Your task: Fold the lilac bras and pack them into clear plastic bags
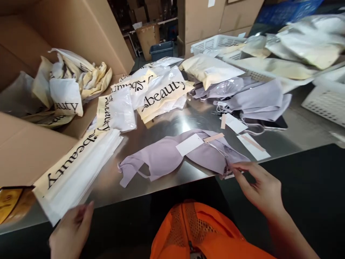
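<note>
A lilac bra (167,154) lies stretched across the metal table, a white tag (189,144) and a beige strip (214,137) on top of it. My right hand (258,185) pinches its right end between thumb and fingers at the table's front edge. At lower left, my left hand (70,230) is curled closed beside the near corner of a stack of white and cream printed bags (81,169). Whether anything is inside its fingers is hidden. Two more white tags (234,123) with beige strips lie right of the bra.
Folded lilac bras (256,99) are piled behind the tags, partly over a dark phone (276,123). Filled "sbeauty" bags (161,91) lie at mid-table. A large open carton (107,32) with packed bags stands left; white baskets (327,99) of bags are at right.
</note>
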Demonstrator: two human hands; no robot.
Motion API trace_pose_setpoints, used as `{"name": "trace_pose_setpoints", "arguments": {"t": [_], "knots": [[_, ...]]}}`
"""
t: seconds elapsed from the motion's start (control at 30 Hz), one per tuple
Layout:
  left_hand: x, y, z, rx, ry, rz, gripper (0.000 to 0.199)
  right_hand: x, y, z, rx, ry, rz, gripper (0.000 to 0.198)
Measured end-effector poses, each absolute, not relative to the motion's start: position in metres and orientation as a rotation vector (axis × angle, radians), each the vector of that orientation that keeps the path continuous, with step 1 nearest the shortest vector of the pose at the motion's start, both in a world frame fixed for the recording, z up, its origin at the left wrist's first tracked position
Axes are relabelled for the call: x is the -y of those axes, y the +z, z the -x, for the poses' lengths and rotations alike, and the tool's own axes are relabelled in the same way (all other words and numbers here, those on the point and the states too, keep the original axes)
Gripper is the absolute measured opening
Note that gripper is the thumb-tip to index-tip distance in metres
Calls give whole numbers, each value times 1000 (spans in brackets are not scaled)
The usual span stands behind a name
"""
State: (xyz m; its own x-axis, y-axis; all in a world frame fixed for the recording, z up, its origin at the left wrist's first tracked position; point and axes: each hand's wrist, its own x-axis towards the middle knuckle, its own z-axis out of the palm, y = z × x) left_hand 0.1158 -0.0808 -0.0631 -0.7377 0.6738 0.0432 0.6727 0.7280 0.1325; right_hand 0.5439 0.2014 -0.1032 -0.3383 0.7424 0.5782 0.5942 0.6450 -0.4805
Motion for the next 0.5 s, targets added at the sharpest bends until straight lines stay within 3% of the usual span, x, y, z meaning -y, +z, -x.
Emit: {"name": "trace_pose_setpoints", "arguments": {"t": [0.1,0.23,0.4,0.5], "knots": [[7,-57,-117,-2840,520,-1251,31,-216,-101,-555,2049,135,1117,12],[-113,-48,-131,-2295,823,-1599,31,-262,-81,-539,2085,137,1143,23],[-214,-67,-179,-1830,598,-1830,38,-319,-60,-476,2605,277,1303,37],[-233,-74,-199,-1750,455,-1890,33,-338,-57,-451,2793,330,1331,20]]}}
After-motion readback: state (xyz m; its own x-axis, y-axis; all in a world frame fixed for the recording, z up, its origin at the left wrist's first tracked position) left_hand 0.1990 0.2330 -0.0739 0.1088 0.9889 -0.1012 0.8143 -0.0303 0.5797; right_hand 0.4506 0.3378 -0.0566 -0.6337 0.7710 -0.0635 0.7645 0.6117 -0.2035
